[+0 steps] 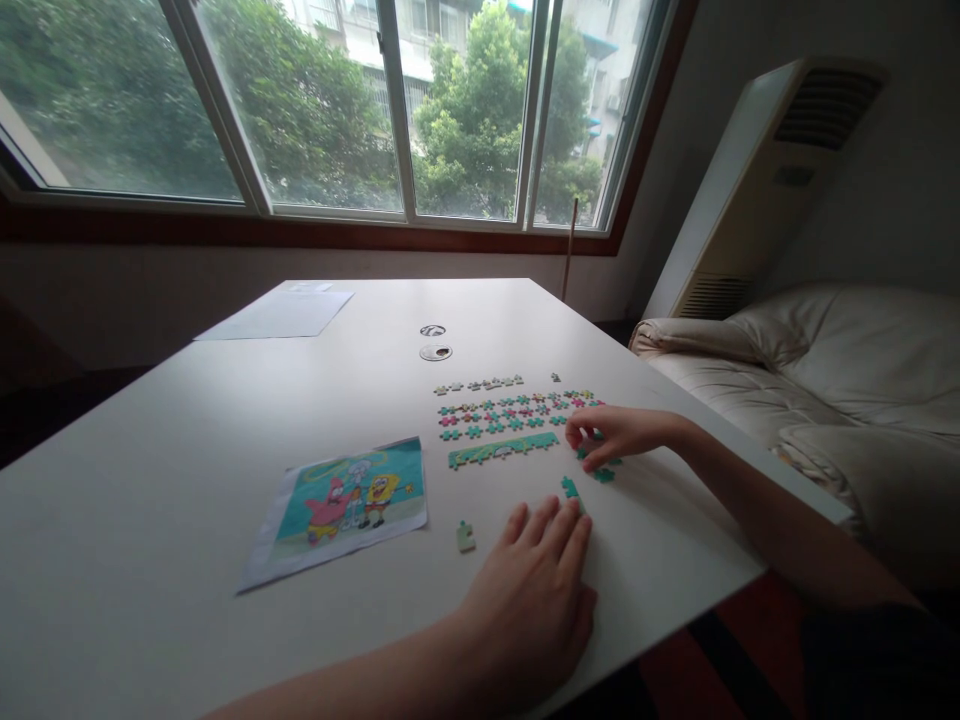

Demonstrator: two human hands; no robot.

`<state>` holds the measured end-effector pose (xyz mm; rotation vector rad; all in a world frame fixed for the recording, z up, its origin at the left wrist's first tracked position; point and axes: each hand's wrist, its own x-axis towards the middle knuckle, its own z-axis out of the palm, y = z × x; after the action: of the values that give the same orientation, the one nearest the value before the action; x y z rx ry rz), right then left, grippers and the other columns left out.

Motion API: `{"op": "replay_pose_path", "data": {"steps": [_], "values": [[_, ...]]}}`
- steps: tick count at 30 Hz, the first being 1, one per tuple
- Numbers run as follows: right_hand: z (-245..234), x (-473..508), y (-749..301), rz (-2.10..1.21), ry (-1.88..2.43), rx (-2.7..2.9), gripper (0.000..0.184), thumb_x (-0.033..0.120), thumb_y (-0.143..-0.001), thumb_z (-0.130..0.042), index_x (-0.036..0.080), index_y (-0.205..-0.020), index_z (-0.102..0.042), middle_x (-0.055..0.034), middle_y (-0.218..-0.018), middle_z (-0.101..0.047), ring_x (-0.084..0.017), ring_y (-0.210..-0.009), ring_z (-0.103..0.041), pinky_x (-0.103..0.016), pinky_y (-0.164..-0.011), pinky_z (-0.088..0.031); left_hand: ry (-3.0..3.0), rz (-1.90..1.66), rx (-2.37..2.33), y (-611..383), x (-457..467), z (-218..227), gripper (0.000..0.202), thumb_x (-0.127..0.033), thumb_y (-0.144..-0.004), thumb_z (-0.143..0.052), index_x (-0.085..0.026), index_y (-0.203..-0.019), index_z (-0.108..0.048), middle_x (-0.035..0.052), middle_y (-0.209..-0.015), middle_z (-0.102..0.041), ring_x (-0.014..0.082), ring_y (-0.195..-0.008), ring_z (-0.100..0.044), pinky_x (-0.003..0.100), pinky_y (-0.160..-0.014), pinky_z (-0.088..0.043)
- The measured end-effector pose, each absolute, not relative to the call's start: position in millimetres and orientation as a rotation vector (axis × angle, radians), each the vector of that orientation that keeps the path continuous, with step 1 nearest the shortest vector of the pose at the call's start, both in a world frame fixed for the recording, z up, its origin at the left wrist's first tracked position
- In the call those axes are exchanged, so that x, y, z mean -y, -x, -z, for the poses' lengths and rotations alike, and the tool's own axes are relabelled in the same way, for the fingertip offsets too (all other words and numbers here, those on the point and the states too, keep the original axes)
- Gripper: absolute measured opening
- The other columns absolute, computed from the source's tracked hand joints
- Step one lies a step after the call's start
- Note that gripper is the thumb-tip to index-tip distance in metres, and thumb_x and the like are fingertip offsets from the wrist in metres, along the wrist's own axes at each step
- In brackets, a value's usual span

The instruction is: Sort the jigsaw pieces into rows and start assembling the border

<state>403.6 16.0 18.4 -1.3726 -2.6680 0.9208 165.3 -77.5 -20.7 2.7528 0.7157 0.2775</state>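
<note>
My left hand (529, 590) lies flat on the table near its front edge, fingers stretched out. Just beyond its fingertips is a teal jigsaw piece (570, 488), partly covered by the hand. My right hand (626, 432) reaches in from the right with bent fingers, thumb apart from the index finger, over loose teal puzzle pieces (604, 475). A joined strip of puzzle pieces (502, 450) lies left of it. Behind the strip, loose pieces (510, 411) are set out in rows. One pale green corner piece (466, 537) rests left of my left hand.
A printed cartoon picture (349, 500) lies on the white table (150, 510) at the left. Paler pieces (495, 383) form a row farther back, with two round inserts (435, 352) behind them. White paper (277, 312) lies at the far left; a sofa (720, 370) stands right.
</note>
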Motion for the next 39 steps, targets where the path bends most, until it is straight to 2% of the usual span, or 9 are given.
{"op": "replay_pose_path", "data": {"steps": [7, 13, 16, 20, 33, 39], "values": [[-19, -16, -401, -0.947, 1.207, 2.584, 0.022, 0.032, -0.078, -0.055, 0.014, -0.090, -0.061, -0.0038, -0.085, -0.061, -0.012, -0.077, -0.054, -0.023, -0.071, -0.042, -2.760, -0.268, -0.714, -166, 77, 20, 0.049, -0.036, -0.090, -0.031, -0.015, -0.134, -0.030, 0.0099, -0.141, -0.029, 0.0288, -0.127, -0.024, 0.047, -0.103, -0.021], [-15, -13, -390, -1.241, 1.243, 2.403, 0.035, 0.039, -0.073, -0.061, 0.012, -0.095, -0.063, -0.0032, -0.073, -0.063, -0.011, -0.065, -0.056, -0.020, -0.057, -0.044, -2.757, -0.273, -0.711, -166, 76, 21, 0.049, -0.036, -0.090, -0.030, -0.015, -0.133, -0.032, 0.0094, -0.140, -0.031, 0.0293, -0.126, -0.026, 0.048, -0.103, -0.022], [-10, -13, -388, -1.319, 1.237, 2.309, 0.035, 0.039, -0.070, -0.064, 0.012, -0.092, -0.063, -0.0048, -0.078, -0.065, -0.012, -0.068, -0.059, -0.021, -0.060, -0.046, -2.757, -0.273, -0.713, -166, 76, 21, 0.049, -0.037, -0.089, -0.030, -0.015, -0.133, -0.032, 0.0096, -0.140, -0.031, 0.0297, -0.126, -0.026, 0.048, -0.102, -0.022], [-6, -14, -387, -1.267, 1.234, 2.357, 0.035, 0.041, -0.071, -0.063, 0.012, -0.091, -0.065, -0.0060, -0.080, -0.066, -0.014, -0.073, -0.059, -0.022, -0.063, -0.046, -2.756, -0.271, -0.712, -166, 76, 21, 0.049, -0.036, -0.089, -0.030, -0.015, -0.133, -0.032, 0.0101, -0.140, -0.031, 0.0301, -0.126, -0.026, 0.048, -0.102, -0.022], [-10, -10, -380, -1.007, 1.237, 2.516, 0.031, 0.039, -0.075, -0.059, 0.013, -0.088, -0.066, -0.0040, -0.075, -0.066, -0.009, -0.063, -0.054, -0.018, -0.055, -0.040, -2.757, -0.289, -0.707, -165, 77, 20, 0.048, -0.036, -0.089, -0.030, -0.015, -0.133, -0.032, 0.0098, -0.140, -0.031, 0.0306, -0.126, -0.027, 0.049, -0.102, -0.022], [-8, -10, -378, -0.775, 1.202, 2.603, 0.025, 0.037, -0.072, -0.062, 0.015, -0.081, -0.066, -0.0025, -0.074, -0.061, -0.011, -0.067, -0.053, -0.020, -0.061, -0.041, -2.767, -0.292, -0.702, -165, 77, 21, 0.049, -0.037, -0.089, -0.029, -0.015, -0.132, -0.032, 0.0096, -0.140, -0.031, 0.0306, -0.125, -0.028, 0.049, -0.102, -0.023]]}}
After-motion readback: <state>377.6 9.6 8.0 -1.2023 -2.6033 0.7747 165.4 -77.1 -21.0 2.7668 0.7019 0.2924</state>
